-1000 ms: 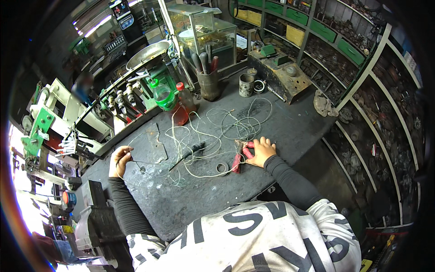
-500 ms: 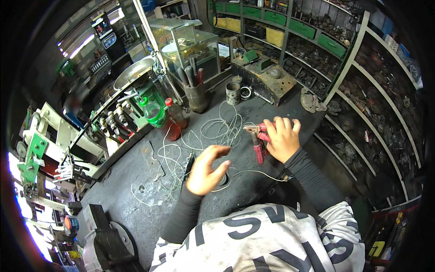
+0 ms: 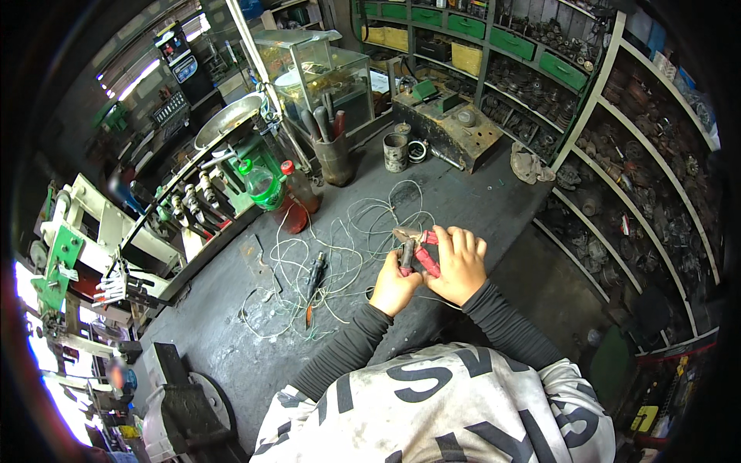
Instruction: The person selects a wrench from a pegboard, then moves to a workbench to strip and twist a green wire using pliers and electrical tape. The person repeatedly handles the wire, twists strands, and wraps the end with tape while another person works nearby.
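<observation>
Close above the near edge of the dark workbench (image 3: 494,193), both hands meet at chest height. Right hand (image 3: 461,266) wraps the red-handled pliers (image 3: 421,255), fingers closed round the grips; left hand (image 3: 395,287) is cupped just beside and below, thumb and fingers pinched at the tool's dark handle end. Pliers' long axis runs from the right palm up and left, nose pointing away toward the wire; whether the nose bites on a strand cannot be told.

Just beyond the nose lies the tangle of thin pale wire (image 3: 363,231), looping across the bench to the left and far side. One strand seems to lead into the hands. Left hand is the nearer to the bulk of the loops.

Left of the hands, apart from them, a dark-handled screwdriver (image 3: 312,278) lies among the loops, axis running near to far.

Farther: green plastic bottle (image 3: 266,189) and red-capped bottle (image 3: 297,189) side by side, a tool-filled cup (image 3: 336,158), a small tin can (image 3: 395,152), a worn metal box (image 3: 448,131). Nothing stands between hands and wire.
</observation>
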